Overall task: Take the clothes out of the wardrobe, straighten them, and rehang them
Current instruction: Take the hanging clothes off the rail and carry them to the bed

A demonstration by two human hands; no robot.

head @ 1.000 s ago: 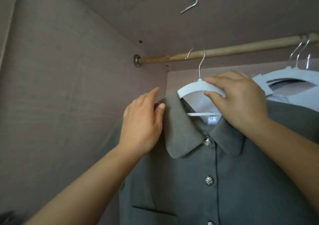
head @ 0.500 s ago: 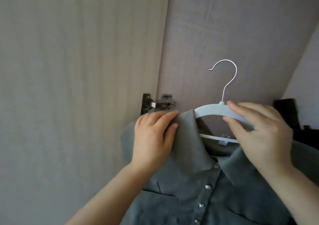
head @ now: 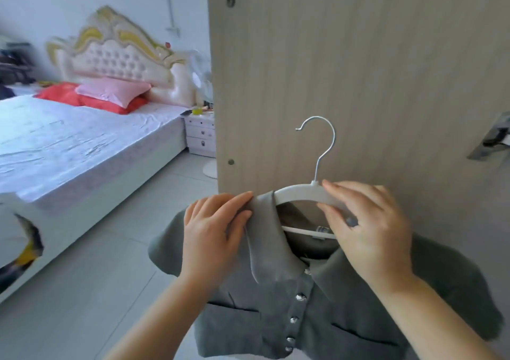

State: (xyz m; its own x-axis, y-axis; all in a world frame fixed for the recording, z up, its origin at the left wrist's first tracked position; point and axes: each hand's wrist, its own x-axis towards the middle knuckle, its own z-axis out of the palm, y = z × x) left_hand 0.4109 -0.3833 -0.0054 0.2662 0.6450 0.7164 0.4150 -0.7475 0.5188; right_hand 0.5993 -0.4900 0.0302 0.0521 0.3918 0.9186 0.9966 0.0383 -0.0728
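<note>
From where I stand, only two arms of the person show. The left hand (head: 212, 238) and right hand (head: 369, 232) wear no gloves, and the nails on the fingers (head: 234, 198) look short and plain, though the edges are soft with blur. The left forearm (head: 165, 318) and right forearm (head: 430, 312) are bare right down to the lower edge of the view. A small grey oval (head: 352, 221) sits on one finger of the right hand; it may be a ring, too blurred to tell.
</note>
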